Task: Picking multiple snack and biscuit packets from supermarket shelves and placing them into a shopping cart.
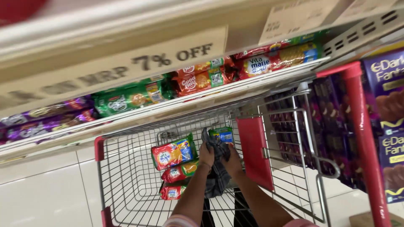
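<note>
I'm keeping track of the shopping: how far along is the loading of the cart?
Done: three red biscuit packs lie in the cart. In hand: left hand and right hand grip a dark checked cloth beside a green pack. Left: shelf packs.

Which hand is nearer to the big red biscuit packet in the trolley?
The left hand. It is just right of the big red biscuit packet, gripping a dark checked cloth. The right hand is farther right, on the cloth's other side.
</note>
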